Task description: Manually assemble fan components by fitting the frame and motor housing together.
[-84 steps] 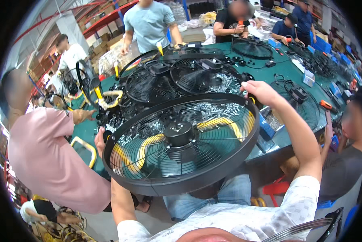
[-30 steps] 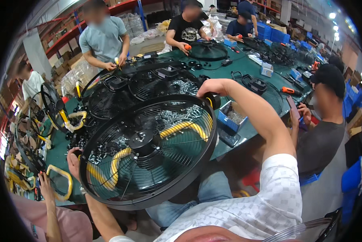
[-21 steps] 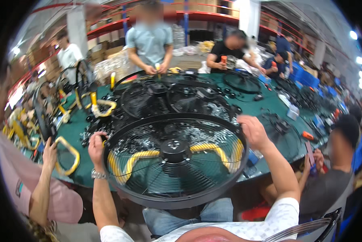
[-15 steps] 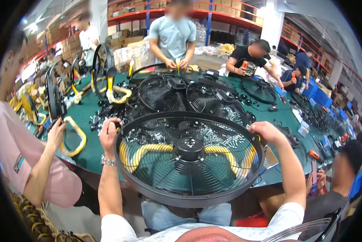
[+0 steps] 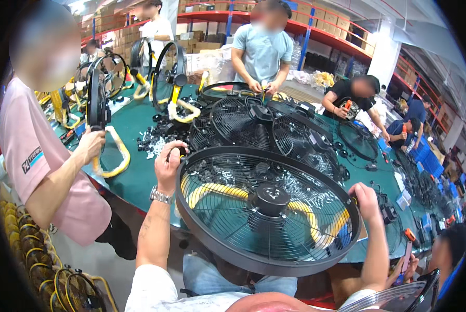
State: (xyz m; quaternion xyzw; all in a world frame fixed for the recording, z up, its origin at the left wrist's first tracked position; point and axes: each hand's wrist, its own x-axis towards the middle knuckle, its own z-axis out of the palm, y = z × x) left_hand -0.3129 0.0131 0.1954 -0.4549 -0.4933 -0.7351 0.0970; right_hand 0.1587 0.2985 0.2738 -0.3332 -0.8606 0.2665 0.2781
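Between my hands is a large round floor fan with a black drum rim (image 5: pixel 274 268), a wire grille and a round motor hub at its centre. Its bent yellow tube stand (image 5: pixel 217 191) shows through the grille. My left hand (image 5: pixel 169 165) is closed round a dark knob at the rim's left side, with a watch on that wrist. On the opposite side, my right hand (image 5: pixel 367 200) grips the rim by its side knob, its fingers partly hidden. The fan leans over the table's near edge, above my lap.
Several black fan heads (image 5: pixel 240 125) lie on the green table (image 5: pixel 131 182) beyond. Loose screws (image 5: pixel 152 148) and black parts are scattered around them. At left, a person in pink holds another fan (image 5: pixel 96 99). Other people work across the table. Yellow-framed fans (image 5: pixel 30 255) stand on the floor, lower left.
The view has swung left, so the scene sits further right in the picture. The fan's right side is lower now; both my hands keep their hold.
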